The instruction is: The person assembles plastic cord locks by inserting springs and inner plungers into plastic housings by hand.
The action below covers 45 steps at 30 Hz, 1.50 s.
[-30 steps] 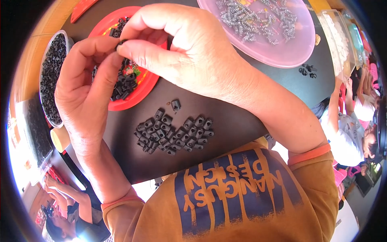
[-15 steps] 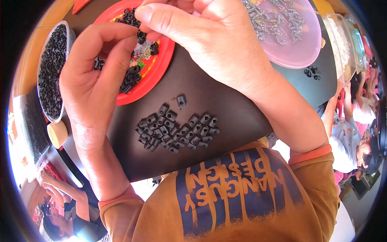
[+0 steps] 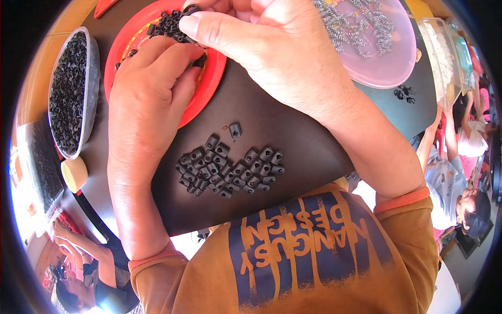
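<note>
My right hand (image 3: 266,49) is above the far side of a red plate (image 3: 113,65), thumb and fingers pinched on a small black plastic part (image 3: 191,9). Lower down, my left hand (image 3: 146,94) reaches over that plate with its fingers closed together among the loose parts. What its fingertips grip is hidden, though dark bits show beside them. More black parts (image 3: 170,25) lie heaped on the plate. Nearer me on the dark table (image 3: 298,146) rests a spread of black tube-like pieces (image 3: 230,170), one piece (image 3: 235,130) sitting apart from the others.
At left stands an oval tub (image 3: 90,104) of tiny black parts, with a cream-coloured knob-like object (image 3: 74,174) nearer me. A pink translucent dish (image 3: 379,76) holds metal springs (image 3: 361,26). Several black bits (image 3: 404,94) lie beside it. Co-workers sit at both sides.
My left hand has moved away from my right hand, down onto the plate, turning its back upward. My right hand stays nearly in place, now with a black part showing at its fingertips.
</note>
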Motion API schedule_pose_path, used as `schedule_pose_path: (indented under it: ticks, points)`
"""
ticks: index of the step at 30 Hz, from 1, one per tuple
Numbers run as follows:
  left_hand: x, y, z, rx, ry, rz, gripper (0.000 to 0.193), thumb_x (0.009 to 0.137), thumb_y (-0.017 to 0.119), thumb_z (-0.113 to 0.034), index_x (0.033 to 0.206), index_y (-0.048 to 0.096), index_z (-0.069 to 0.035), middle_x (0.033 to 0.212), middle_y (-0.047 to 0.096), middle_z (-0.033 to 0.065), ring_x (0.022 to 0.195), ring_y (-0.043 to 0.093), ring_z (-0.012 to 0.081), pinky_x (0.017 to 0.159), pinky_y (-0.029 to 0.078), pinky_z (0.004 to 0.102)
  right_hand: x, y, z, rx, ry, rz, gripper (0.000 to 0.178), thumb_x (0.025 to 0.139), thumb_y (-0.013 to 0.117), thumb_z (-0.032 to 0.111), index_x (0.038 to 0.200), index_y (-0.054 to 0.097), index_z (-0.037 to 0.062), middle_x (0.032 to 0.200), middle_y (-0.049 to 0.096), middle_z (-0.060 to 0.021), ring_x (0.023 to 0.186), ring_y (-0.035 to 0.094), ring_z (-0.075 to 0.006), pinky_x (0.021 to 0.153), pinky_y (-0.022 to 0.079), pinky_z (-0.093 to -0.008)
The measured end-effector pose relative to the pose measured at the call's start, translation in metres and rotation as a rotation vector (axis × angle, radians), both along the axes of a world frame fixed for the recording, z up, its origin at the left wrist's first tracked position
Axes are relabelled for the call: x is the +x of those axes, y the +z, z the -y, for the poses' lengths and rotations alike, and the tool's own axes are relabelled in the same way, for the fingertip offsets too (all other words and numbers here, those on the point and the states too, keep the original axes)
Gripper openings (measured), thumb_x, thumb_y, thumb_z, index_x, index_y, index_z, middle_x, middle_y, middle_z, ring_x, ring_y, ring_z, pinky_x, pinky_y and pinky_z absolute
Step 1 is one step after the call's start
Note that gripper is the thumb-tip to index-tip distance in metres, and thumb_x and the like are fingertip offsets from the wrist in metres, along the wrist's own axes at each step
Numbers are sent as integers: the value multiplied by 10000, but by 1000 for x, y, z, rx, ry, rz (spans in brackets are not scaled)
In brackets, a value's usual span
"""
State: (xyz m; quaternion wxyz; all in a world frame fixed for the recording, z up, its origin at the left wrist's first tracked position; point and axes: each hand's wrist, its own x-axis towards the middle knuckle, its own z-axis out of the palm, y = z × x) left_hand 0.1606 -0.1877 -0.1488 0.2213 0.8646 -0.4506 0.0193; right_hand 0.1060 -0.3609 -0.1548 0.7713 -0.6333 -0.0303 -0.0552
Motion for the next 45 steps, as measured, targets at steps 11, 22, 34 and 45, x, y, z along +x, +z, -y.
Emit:
schedule_pose_path:
  ticks: [11,22,34,45]
  points:
    - [9,10,-3,-17,112,-29,125,842,622,-43,963,644,-22,882,628,127,773,621,294,711,491,330,-6,4,8,-42,-1,-5,116,942,593,76,1014,546,-3,882,574,-46,750,552,-61,655,481,-184]
    - [15,15,-38,37,153,-293,127,860,622,-45,981,637,-9,851,641,106,754,620,195,719,481,279,1,-6,-14,74,16,35,116,936,594,65,998,539,-17,873,565,-55,766,550,-71,673,493,-202]
    - [18,5,-36,95,74,-91,133,842,596,-56,969,617,-22,895,625,163,818,613,347,712,479,370,2,-4,-16,73,51,13,125,938,592,75,1011,541,-13,881,568,-66,769,561,-79,673,501,-198]
    - [13,6,-26,114,113,-35,132,848,592,-73,964,617,-16,910,630,159,839,616,354,727,485,380,0,-7,-8,41,55,41,123,941,589,83,1009,543,-10,883,565,-61,773,554,-79,671,492,-205]
